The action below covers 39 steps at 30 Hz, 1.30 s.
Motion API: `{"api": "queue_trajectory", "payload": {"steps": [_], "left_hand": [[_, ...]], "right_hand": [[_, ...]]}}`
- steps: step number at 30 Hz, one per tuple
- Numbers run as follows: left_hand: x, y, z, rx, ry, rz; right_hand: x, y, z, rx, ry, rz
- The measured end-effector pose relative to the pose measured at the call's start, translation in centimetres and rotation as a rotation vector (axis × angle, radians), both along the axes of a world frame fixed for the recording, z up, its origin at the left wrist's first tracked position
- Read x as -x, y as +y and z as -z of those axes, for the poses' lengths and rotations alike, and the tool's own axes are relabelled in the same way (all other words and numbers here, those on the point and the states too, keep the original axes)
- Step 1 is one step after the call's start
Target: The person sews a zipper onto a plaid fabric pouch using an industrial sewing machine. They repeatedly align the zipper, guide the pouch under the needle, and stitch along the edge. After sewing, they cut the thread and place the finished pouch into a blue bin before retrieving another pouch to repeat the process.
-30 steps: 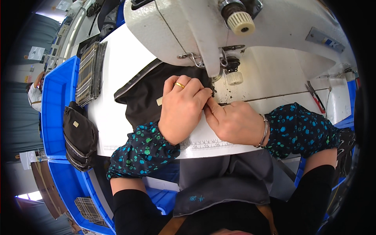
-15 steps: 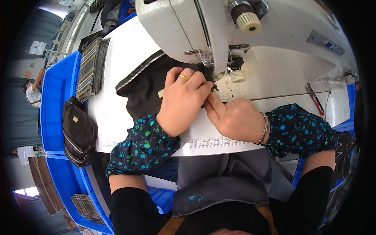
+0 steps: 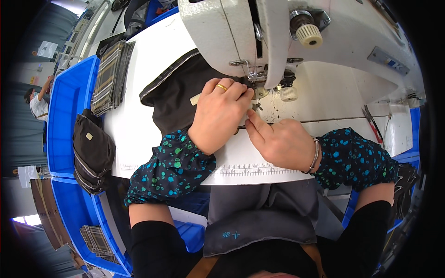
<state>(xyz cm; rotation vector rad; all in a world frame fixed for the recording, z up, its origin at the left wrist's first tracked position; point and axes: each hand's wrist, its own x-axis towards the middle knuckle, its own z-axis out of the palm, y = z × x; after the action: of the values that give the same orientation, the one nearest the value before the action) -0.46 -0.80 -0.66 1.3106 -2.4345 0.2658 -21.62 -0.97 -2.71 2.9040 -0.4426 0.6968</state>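
Observation:
A black fabric pouch piece [image 3: 174, 109] with a silver zipper along its far left edge lies under the sewing machine's needle area [image 3: 259, 85]. My left hand [image 3: 220, 113], with a gold ring, presses on the pouch piece, fingers curled and bunched beside the presser foot. A small beige label [image 3: 194, 99] shows next to that hand. Just right of it is my right hand [image 3: 282, 143], with fingers drawn together and their tips close to the left fingertips. Whatever lies between the right fingertips is hidden.
A finished-looking black pouch [image 3: 92, 155] rests at the table's left edge, near a stack of plaid fabric [image 3: 109, 78]. Blue bins [image 3: 69, 157] stand along the left. Red-handled snips [image 3: 372, 123] lie at right. A ruler strip [image 3: 236, 170] runs along the front edge.
The view has shifted, so the machine sits farther right. My right fingertips have drawn slightly apart from the left hand, and more of the metal plate by the needle shows.

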Motion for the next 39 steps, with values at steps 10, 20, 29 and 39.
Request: {"api": "queue_trajectory", "payload": {"steps": [10, 20, 29, 39], "left_hand": [[-0.2, -0.3, -0.1, -0.014, -0.032, -0.044], [-0.2, -0.6, 0.4, -0.005, 0.001, -0.03], [-1.7, -0.3, -2.1, -0.2, -0.101, -0.139], [-0.8, -1.1, -3.2, -1.118, 0.785, -0.265]], "right_hand": [[0.0, -0.1, -0.1, 0.001, 0.03, -0.004], [0.0, -0.1, 0.3, 0.009, -0.003, -0.009], [-0.2, -0.5, 0.7, 0.051, -0.055, -0.015], [-0.9, -1.0, 0.1, 0.136, -0.151, -0.062]]}}
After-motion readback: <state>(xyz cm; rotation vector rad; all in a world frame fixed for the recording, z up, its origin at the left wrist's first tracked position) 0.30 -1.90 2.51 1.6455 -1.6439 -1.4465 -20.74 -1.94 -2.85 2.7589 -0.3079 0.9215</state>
